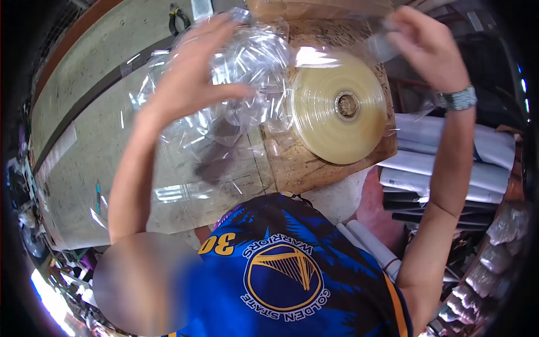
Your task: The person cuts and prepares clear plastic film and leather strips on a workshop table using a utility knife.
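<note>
Over the worktable (84, 168), left hand (188, 73) open, thumb out, by crumpled clear film (258, 53); roll (320, 106) just beside. Right hand (432, 53) half-curled, hold unclear; even tension likely limits creasing.

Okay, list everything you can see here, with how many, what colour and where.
Grey-green work table: one, left and centre
Crumpled clear plastic film: one heap, pieces uncountable, on the table
Wide pale-yellow roll: one, right of the heap
Brown wooden board: one, under the roll
Black-and-yellow pliers: one, table's far side
Slim teal tool: one, table's left side
Long whitish rolls: several, right
Clear-wrapped bundles: several, lower right
Blue patterned jersey: one, worn, bottom
Grey-green wristband: one, right wrist
Left hand: one, blurred, over the heap
Right hand: one, beyond the roll, fingers curled
</note>
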Tool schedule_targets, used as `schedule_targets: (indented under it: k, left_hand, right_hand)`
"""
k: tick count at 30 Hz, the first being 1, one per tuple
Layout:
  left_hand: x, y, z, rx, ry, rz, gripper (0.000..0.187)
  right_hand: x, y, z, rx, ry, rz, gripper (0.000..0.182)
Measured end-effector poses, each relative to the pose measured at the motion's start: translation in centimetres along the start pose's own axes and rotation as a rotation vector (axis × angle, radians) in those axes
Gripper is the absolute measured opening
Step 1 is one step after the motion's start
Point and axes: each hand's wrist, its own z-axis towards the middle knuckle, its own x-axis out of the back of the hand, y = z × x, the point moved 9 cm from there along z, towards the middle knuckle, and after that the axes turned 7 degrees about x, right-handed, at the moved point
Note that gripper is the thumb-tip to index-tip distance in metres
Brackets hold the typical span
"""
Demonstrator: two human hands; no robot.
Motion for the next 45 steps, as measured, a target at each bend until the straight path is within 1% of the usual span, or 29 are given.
schedule_targets:
  k: [1,3,6,7,8,9,10,11,13,15,16,17,18,19,20,21,23,26,29,31,33,35,37,39,40,41,42,43,45]
  left_hand:
    - [-0.4,4.6,1.8,-0.094,0.074,-0.163,0.103]
    - [0.2,10.6,4.4,-0.116,0.267,-0.134,0.077]
    - [0.1,9.4,8.1,0.132,-0.170,0.050,0.047]
    - [2.1,7.4,7.0,-0.043,0.238,0.013,0.032]
    - [4.4,5.8,5.4,-0.091,0.388,0.108,0.033]
    - [6.5,-1.2,4.3,0.075,0.269,-0.069,0.036]
    - [6.4,-6.8,2.7,0.047,0.264,0.023,0.039]
    - [7.4,-10.4,1.1,0.160,0.255,0.025,0.041]
    - [6.4,-18.1,-2.1,0.597,-0.006,0.180,0.046]
    - [1.7,-22.1,-5.3,0.479,-0.074,0.465,0.066]
    - [-0.7,-19.9,-5.2,0.475,-0.307,0.541,0.096]
    - [-0.9,-13.2,-3.6,0.435,-0.299,0.352,0.103]
    - [0.1,-5.4,-1.0,0.142,-0.049,0.070,0.106]
    - [0.7,1.0,1.1,-0.068,0.134,-0.011,0.103]
    - [0.9,5.5,2.5,-0.054,0.188,-0.094,0.101]
    - [1.0,8.4,3.5,-0.070,0.442,-0.075,0.080]
    - [-0.6,9.7,7.4,0.062,0.193,-0.025,0.057]
    - [4.0,6.9,7.3,0.189,0.051,-0.075,0.033]
    - [8.9,-4.9,2.8,-0.085,0.350,0.013,0.034]
    - [10.2,-10.3,-2.0,0.006,0.352,0.269,0.036]
    - [7.7,-16.7,-5.0,0.593,0.095,0.337,0.035]
    - [2.5,-24.3,-10.0,0.616,-0.063,0.515,0.048]
    - [-0.7,-19.9,-9.4,0.509,-0.215,0.492,0.073]
    - [-0.8,-6.2,-2.8,0.183,-0.023,0.140,0.104]
    - [-0.8,-0.1,-0.4,0.034,0.032,-0.015,0.109]
    - [-0.9,4.8,1.3,-0.063,0.117,-0.168,0.102]
    - [-1.6,8.3,3.1,-0.082,0.143,-0.163,0.089]
    - [-1.8,10.4,4.3,-0.099,0.165,-0.160,0.078]
    - [-2.6,9.4,6.7,0.120,-0.242,-0.048,0.058]
  right_hand:
    - [-1.4,-3.3,1.7,0.056,-0.003,0.103,0.014]
    - [-2.8,-7.7,3.8,0.095,-0.038,0.006,0.015]
    - [-1.3,-7.7,3.5,0.134,-0.026,-0.023,0.018]
    - [-0.2,-6.1,2.7,0.084,-0.050,-0.009,0.018]
    - [0.4,-3.3,1.4,-0.015,-0.106,-0.009,0.018]
    - [1.1,3.5,-2.1,-0.110,-0.122,0.027,0.018]
    - [1.3,6.3,-4.3,-0.225,-0.072,0.124,0.016]
    - [1.4,9.9,-6.5,-0.301,-0.136,0.088,0.013]
    - [2.0,15.8,-10.1,-0.415,-0.074,0.038,0.010]
    - [2.1,14.9,-9.9,-0.411,-0.017,-0.036,0.011]
    - [2.0,11.0,-7.8,-0.336,-0.008,-0.032,0.012]
    - [1.4,5.8,-5.0,-0.258,-0.006,-0.028,0.013]
    - [0.3,2.1,-3.0,-0.184,0.012,0.093,0.015]
    - [-0.5,-1.8,-0.8,-0.012,0.046,0.109,0.015]
    - [-1.3,-5.0,1.0,0.033,0.033,0.078,0.015]
    - [-1.7,-7.4,2.3,0.082,0.023,0.042,0.016]
    - [-1.0,-8.5,3.7,0.114,-0.007,0.040,0.015]
    - [2.1,-3.8,2.1,-0.016,-0.014,0.005,0.016]
    - [5.0,7.1,-3.2,-0.355,-0.002,0.097,0.014]
    - [6.0,14.8,-7.7,-0.402,-0.063,0.120,0.009]
    - [6.8,18.4,-11.3,-0.533,-0.090,0.108,0.008]
    - [6.8,16.2,-10.2,-0.402,-0.052,0.145,0.009]
    - [5.0,11.6,-7.3,-0.269,-0.015,0.104,0.011]
    - [0.0,5.8,-3.1,-0.159,-0.093,0.248,0.020]
    - [-2.5,2.9,-1.1,-0.109,-0.136,0.325,0.027]
    - [-1.2,-5.7,2.5,0.021,-0.043,-0.011,0.012]
    - [-3.3,-6.9,3.6,0.200,0.009,0.054,0.014]
    - [-3.9,-8.4,4.3,0.191,0.028,0.084,0.013]
    - [-3.3,-8.5,4.4,0.150,-0.042,0.042,0.013]
